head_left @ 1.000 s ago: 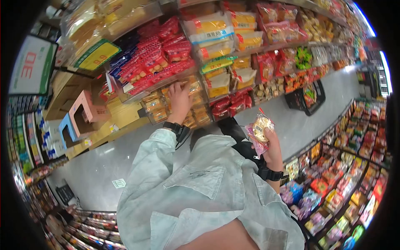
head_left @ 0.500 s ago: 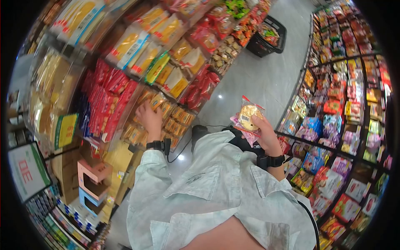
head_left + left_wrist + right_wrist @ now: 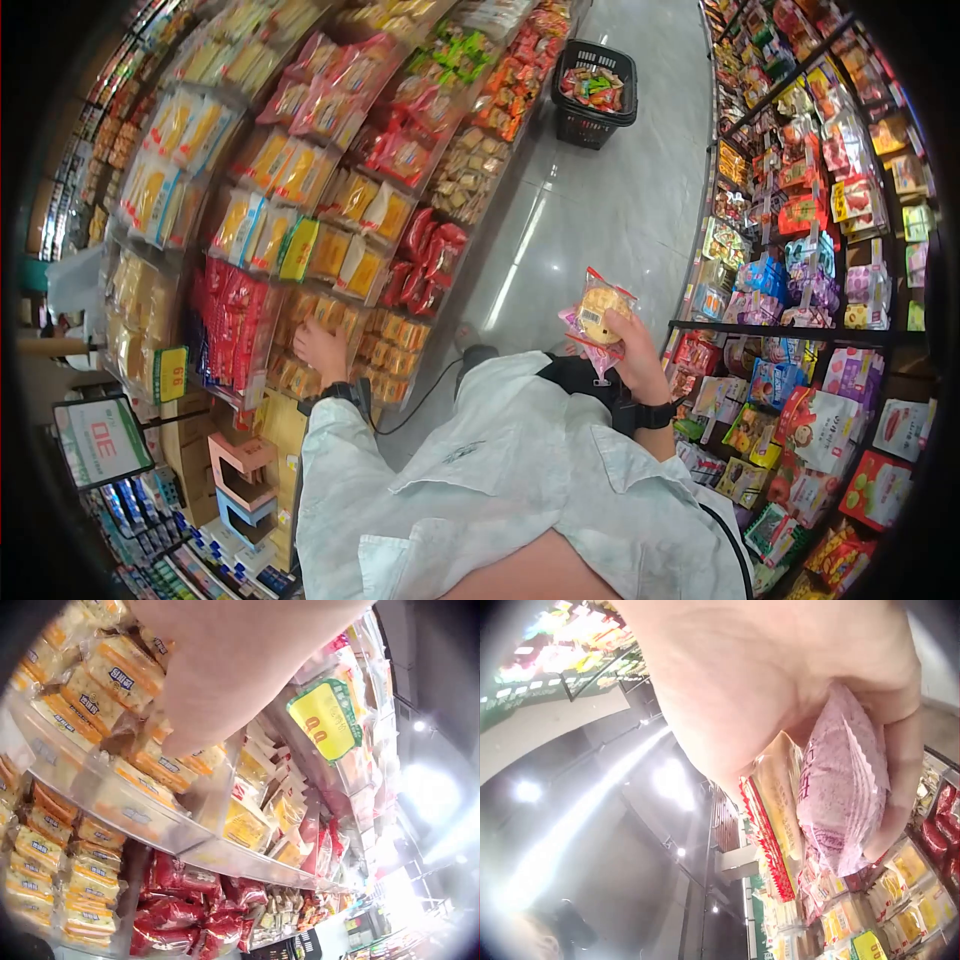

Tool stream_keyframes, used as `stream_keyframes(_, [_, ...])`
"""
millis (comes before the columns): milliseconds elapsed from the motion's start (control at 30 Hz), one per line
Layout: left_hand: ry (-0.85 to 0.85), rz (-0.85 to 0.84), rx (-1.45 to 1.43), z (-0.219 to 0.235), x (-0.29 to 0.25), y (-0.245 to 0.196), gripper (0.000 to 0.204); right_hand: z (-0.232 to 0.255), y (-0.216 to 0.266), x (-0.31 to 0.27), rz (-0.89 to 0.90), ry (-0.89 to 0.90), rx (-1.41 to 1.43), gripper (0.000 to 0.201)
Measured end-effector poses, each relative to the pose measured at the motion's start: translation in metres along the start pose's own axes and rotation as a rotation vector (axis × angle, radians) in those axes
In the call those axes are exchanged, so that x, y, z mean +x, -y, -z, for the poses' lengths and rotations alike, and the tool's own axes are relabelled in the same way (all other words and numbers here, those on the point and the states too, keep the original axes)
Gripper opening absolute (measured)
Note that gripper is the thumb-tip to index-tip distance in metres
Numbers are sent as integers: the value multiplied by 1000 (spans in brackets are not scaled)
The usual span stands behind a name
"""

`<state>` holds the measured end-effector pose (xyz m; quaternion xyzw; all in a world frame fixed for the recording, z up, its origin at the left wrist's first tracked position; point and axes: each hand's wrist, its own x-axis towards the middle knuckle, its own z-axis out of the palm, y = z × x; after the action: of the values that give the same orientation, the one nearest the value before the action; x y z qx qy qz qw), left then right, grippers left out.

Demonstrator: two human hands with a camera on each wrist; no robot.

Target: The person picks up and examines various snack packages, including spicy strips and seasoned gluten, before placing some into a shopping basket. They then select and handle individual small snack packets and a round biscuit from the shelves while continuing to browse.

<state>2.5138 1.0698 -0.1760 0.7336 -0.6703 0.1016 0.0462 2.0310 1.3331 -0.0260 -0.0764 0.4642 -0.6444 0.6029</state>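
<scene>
My left hand point(image 3: 322, 350) rests over small orange-and-white wrapped snack packs point(image 3: 395, 345) in a clear shelf bin. In the left wrist view the hand point(image 3: 217, 667) lies across the same packs point(image 3: 94, 697), its fingertips mostly hidden. My right hand point(image 3: 640, 352) is held out over the aisle, gripping two packets together. One is a clear packet with red edges point(image 3: 598, 300) and a round pale-yellow cake or biscuit inside. The other, a pink-purple packet point(image 3: 844, 787), sits under the fingers in the right wrist view.
A black shopping basket point(image 3: 592, 128) with colourful packets stands on the grey floor point(image 3: 535, 215) ahead. Stepped snack shelves rise on the left, holding red packets point(image 3: 428, 260) beside the bin and a yellow-green price tag point(image 3: 298, 250). Bagged sweets point(image 3: 760, 285) fill the right-hand shelves.
The head view has swung right, bringing the aisle and basket ahead. My left hand stays at the wrapped packs, its fingers shifted slightly. My right hand keeps hold of both packets.
</scene>
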Motion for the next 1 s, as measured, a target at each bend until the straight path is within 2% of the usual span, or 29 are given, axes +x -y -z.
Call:
stream_keyframes(67, [1,-12,38,30,-18,-41,66,26,15,-5,30,13,40,40])
stream_keyframes(100, [-28,-70,25,35,-26,-62,61,40,22,-7,37,43,52,40])
stream_keyframes(167, [26,-342,-205,44,-42,-111,53,62,32,-11,45,66,44,40])
stream_keyframes(200, [111,-424,-566,59,-55,-146,45,69,39,-12,43,61,19,40])
stream_keyframes(233, [261,-479,-713,78,-69,-184,41,75,45,-14,41,56,-12,40])
stream_keyframes(300, [712,-382,-1143,145,-106,-265,37,89,52,-17,1,75,-71,41])
stream_keyframes(333, [705,-571,-1122,166,-118,-296,36,94,56,-16,-17,87,-106,41])
stream_keyframes(367, [770,-636,-1179,177,-131,-323,36,97,62,-16,-37,93,-139,42])
stream_keyframes(433, [953,-730,-1306,207,-148,-373,38,102,65,-9,42,89,-233,46])
stream_keyframes(467, [1058,-757,-1348,212,-153,-392,39,105,70,-5,78,86,-282,48])
stream_keyframes(600, [1202,-744,-1308,206,-155,-460,30,132,106,13,51,85,-642,44])
stream_keyframes(667, [1325,-702,-1342,192,-149,-496,22,149,122,30,52,49,-658,40])
stream_keyframes(800, [1385,-773,-1319,175,-124,-579,22,176,181,64,18,-56,-765,43])
stream_keyframes(1000, [1206,-1024,-1368,201,-68,-704,30,220,255,124,9,-161,-555,43])
